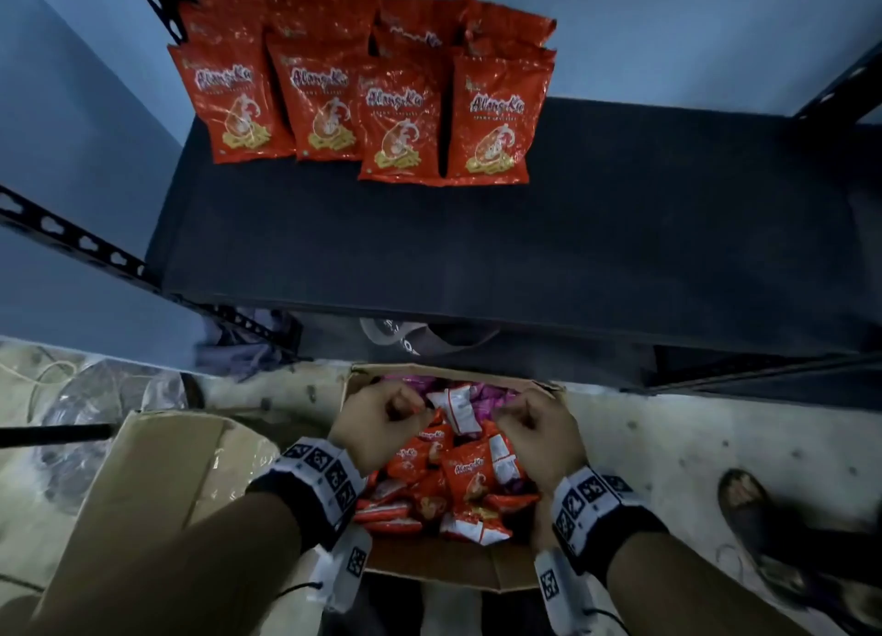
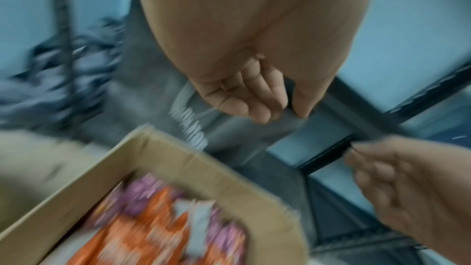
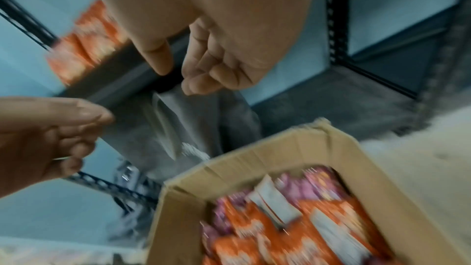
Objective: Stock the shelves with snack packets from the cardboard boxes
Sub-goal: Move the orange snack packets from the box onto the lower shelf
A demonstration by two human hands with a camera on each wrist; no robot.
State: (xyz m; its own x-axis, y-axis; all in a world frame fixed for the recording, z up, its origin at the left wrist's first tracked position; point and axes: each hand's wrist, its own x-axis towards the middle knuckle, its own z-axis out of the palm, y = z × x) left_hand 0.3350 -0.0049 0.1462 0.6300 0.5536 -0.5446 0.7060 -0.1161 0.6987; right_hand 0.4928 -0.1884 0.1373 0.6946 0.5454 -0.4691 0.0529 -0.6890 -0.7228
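An open cardboard box (image 1: 429, 573) on the floor holds several red and pink snack packets (image 1: 467, 473), some lying white side up. My left hand (image 1: 382, 420) and right hand (image 1: 534, 425) hover side by side over the box's far half. The fingers (image 2: 249, 106) of the left hand are loosely curled and empty, with the thumb apart. Those of the right hand (image 3: 211, 74) look the same. Several red packets (image 1: 396, 115) stand in rows at the back left of the dark shelf board (image 1: 525, 244). The box (image 2: 178, 160) (image 3: 280, 148) is blurred in both wrist views.
A second cardboard box (image 1: 157, 482) lies at the left beside crumpled clear plastic (image 1: 95, 396). A sandalled foot (image 1: 749, 506) stands at the right. A slotted metal upright (image 1: 71, 239) frames the shelf's left. Cloth and a bag (image 1: 401, 339) lie under the shelf.
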